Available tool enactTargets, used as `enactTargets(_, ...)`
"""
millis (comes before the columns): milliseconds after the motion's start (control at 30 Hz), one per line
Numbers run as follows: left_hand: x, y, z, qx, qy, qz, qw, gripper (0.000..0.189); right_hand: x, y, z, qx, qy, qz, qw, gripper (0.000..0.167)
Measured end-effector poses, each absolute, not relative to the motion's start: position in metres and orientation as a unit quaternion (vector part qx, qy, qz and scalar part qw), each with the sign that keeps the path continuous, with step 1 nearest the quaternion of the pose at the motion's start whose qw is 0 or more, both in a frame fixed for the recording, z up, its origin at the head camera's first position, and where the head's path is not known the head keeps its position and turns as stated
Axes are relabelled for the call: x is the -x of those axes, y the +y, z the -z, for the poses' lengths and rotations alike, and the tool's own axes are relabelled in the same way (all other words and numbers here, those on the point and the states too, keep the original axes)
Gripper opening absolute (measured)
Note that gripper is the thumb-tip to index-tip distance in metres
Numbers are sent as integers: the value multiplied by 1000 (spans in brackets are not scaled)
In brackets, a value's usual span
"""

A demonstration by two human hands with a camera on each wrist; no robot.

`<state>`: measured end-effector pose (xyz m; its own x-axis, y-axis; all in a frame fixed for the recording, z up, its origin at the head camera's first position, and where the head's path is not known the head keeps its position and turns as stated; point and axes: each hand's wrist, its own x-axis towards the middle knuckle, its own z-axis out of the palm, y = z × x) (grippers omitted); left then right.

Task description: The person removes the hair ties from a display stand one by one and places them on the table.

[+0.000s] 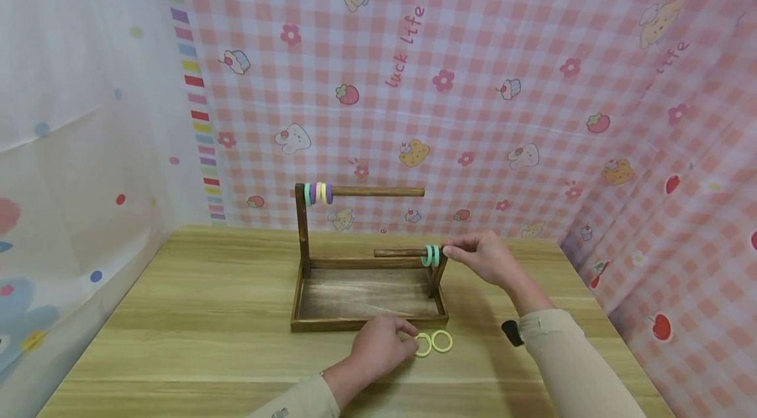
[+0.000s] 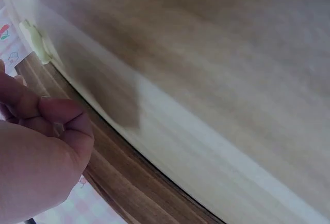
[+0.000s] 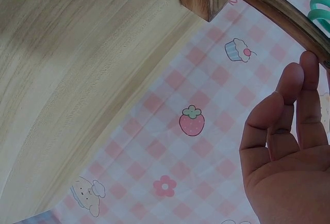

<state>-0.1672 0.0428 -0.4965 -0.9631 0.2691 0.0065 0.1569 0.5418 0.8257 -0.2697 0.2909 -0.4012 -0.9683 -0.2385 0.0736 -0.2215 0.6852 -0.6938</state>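
Note:
A dark wooden stand [image 1: 369, 325] has a tray base and two posts, each bearing a horizontal bar. My right hand [image 1: 487, 260] pinches the top of the short right post, thumb in front; the right wrist view shows its other fingers [image 3: 309, 105] against the post. Two mint green rings [image 1: 436, 254] hang on the lower bar beside it. Below the tray's front edge, my left hand [image 1: 383, 344] hovers low with bent fingers near two yellow rings [image 1: 441, 342] on the table. Its fingertips partly cover the nearer ring; the left wrist view shows nothing gripped.
Several green, purple and yellow rings [image 1: 319, 192] hang on the upper bar [image 1: 378, 192], against the tall left post [image 1: 303, 234]. The wooden table [image 1: 195, 313] ends at a pink checked cloth [image 1: 378, 109] behind, with cloth on both sides.

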Motion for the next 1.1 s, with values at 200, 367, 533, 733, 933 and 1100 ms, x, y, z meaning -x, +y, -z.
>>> enactTargets(200, 171, 42, 489, -124, 851, -504, 80, 21, 270, 290, 402, 122, 919, 375, 13, 29)
enactTargets(367, 180, 40, 481, -125, 845, -516, 68, 23, 269, 288, 402, 120, 919, 375, 8, 28)
enactTargets(533, 189, 38, 472, -114, 837, -533, 53, 31, 269, 288, 402, 125, 919, 373, 7, 27)
enactTargets(733, 198, 39, 468, -106, 834, -541, 29, 35, 269, 290, 401, 132, 922, 365, 6, 26)
enactTargets(933, 204, 43, 465, -93, 831, -548, -9, 38, 271, 292, 400, 136, 923, 361, 7, 26)
enactTargets(1100, 208, 45, 464, -69, 830, -552, -40, 36, 273, 290, 401, 142, 921, 363, 7, 27)
